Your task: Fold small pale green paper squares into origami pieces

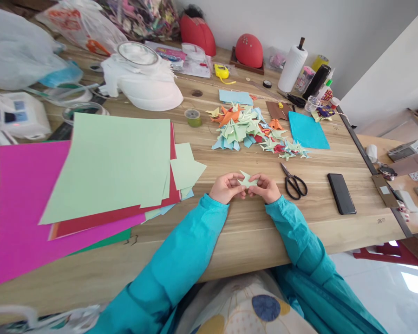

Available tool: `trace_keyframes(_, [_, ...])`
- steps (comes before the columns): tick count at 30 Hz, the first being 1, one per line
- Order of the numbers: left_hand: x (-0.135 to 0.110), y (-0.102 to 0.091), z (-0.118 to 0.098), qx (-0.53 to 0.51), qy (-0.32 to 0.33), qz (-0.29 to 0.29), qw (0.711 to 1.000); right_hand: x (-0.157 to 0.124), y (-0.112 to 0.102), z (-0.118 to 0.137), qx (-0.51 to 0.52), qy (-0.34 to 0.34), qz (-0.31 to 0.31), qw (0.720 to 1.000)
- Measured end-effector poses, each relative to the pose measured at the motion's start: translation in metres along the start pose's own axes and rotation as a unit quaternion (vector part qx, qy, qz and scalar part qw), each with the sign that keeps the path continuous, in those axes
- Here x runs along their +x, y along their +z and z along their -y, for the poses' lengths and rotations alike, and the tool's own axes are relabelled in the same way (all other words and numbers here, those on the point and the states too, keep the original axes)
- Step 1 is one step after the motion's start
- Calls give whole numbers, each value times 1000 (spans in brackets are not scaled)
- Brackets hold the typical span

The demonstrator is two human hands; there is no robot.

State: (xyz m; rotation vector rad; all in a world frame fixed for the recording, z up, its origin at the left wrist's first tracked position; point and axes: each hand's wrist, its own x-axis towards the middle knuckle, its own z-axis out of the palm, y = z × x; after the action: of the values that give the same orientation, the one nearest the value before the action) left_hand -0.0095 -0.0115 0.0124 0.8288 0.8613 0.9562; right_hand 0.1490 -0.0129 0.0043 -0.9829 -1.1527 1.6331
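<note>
A: How many things are held?

B: One folded green paper [246, 181]. The left hand [226, 187] and the right hand [266, 187] both pinch it, over the table [251, 241].

A: And nearby?

B: One pair of scissors [291, 181] and one phone [341, 194], off to the right. Beyond, one heap of folded shapes [238, 130], too overlapped to count, near one bright blue sheet [309, 131].

Long turquoise fabric sleeves [181, 246], gathered at the cuffs [215, 205]; a cream cloth garment [237, 306] with navy and mustard round spots [265, 307].
</note>
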Motion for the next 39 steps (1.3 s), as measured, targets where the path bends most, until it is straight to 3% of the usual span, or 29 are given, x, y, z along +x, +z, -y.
trace_keyframes(8, [-2,-2,-4,-38,-12,18,999,2,-3,-2,29,3,5,1000])
trace_keyframes(16, [2,-2,-1,-43,-19,-5,999,2,-3,1,3,-7,-20,1000])
trace_keyframes(22, [2,2,-1,16,30,-8,999,1,1,3,-20,-11,-33,999])
trace_keyframes(30, [0,3,-2,79,38,-9,996,1,2,5,-33,-39,-57,997])
trace_keyframes(39, [-1,1,0,107,75,3,991,2,-1,0,-41,-29,-20,999])
